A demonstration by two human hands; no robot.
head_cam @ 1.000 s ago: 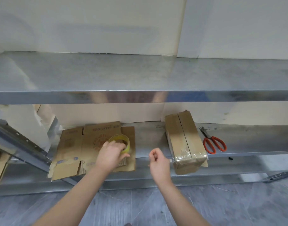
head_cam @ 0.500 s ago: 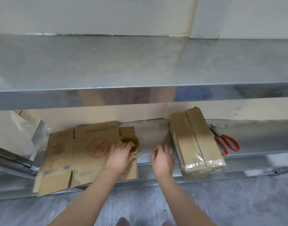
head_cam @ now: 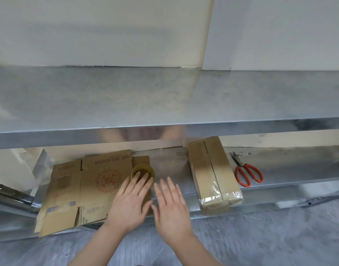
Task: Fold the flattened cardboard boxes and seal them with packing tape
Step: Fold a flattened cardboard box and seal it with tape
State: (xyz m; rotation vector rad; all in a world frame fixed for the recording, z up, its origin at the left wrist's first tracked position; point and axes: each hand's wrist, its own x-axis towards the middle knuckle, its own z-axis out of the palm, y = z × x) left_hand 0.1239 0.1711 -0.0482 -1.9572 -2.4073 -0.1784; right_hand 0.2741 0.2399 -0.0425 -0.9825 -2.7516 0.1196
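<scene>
A grey metal lower shelf (head_cam: 168, 166) carries printed brown flattened cardboard boxes (head_cam: 84, 189) overhanging its front edge. Both hands hover spread and empty; the left hand (head_cam: 129, 204) fingertips touch a yellowish tape roll (head_cam: 142, 172), the right hand (head_cam: 171, 208) alongside. Dragging cardboard could tip the roll off.

Dull brushed-metal shelf (head_cam: 164, 96), matt brown cardboard flats (head_cam: 88, 189), a box (head_cam: 212, 175) under glossy clear tape, scissors (head_cam: 247, 173) with shiny orange plastic handles.

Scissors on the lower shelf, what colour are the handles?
Orange-red handles on the scissors, with dark metal blades; the head view, the only one, shows them clearly.
</scene>
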